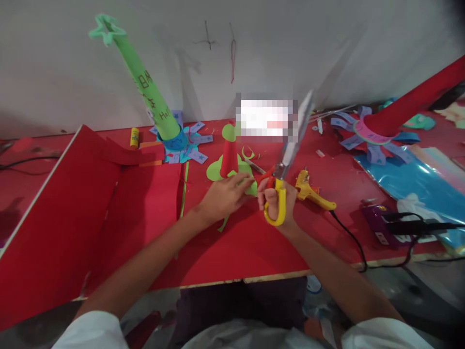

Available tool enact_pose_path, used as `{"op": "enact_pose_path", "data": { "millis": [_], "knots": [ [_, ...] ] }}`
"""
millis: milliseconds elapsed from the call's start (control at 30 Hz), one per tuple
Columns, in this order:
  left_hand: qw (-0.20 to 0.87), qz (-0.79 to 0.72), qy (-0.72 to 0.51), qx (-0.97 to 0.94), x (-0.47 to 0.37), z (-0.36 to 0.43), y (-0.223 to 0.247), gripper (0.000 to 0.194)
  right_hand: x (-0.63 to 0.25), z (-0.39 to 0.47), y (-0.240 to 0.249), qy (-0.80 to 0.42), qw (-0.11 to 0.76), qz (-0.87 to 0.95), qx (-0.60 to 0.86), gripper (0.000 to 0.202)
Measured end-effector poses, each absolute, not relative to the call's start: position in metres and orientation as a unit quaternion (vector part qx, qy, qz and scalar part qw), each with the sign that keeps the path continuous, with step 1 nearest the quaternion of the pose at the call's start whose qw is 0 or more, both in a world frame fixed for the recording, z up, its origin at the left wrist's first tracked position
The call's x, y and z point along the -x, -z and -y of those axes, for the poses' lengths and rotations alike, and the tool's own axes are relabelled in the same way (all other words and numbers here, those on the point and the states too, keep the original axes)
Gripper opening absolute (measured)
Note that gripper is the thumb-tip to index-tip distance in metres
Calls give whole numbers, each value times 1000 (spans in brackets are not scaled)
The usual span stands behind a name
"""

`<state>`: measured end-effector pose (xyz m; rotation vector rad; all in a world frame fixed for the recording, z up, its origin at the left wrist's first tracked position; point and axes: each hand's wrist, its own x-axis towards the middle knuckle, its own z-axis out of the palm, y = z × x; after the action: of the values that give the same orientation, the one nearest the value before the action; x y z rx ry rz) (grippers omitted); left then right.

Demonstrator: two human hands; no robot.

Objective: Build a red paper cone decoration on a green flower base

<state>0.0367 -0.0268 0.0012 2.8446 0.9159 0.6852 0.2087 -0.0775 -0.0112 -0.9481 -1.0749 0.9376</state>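
Note:
My right hand (273,201) is closed round the handles of a pair of scissors (290,143); one handle loop is yellow, the other red. The blades point up and away, clear of the table. Just to the left, my left hand (227,194) has its fingers bent onto light green paper (251,186), pinching its near edge. That green paper spreads around the foot of a small red paper cone (228,159). A round green piece (228,132) tops the cone. My left thumb is mostly hidden.
A yellow glue gun (312,191) lies right of my hands, its cord running off the front. A green paper tube (148,92) stands at the back left, a red one (407,104) at the right. Red board (54,228) rises at left. A glue stick (134,138) stands behind.

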Motion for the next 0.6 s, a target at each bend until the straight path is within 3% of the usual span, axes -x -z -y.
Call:
{"op": "enact_pose_path", "data": {
  "millis": [100,200,433,600],
  "knots": [
    [-6,-308,-64,-949,-58,39,-1,30,-215,78,9,-367,672,494,411,51],
    [33,-319,-30,-947,-68,44,-3,24,-218,76,5,-355,673,501,413,46],
    [234,-247,-153,-928,-45,47,-8,20,-215,73,5,-378,668,494,409,48],
    [245,-336,-276,-867,-11,42,-5,26,-216,70,18,-396,630,502,440,48]
  ]
}}
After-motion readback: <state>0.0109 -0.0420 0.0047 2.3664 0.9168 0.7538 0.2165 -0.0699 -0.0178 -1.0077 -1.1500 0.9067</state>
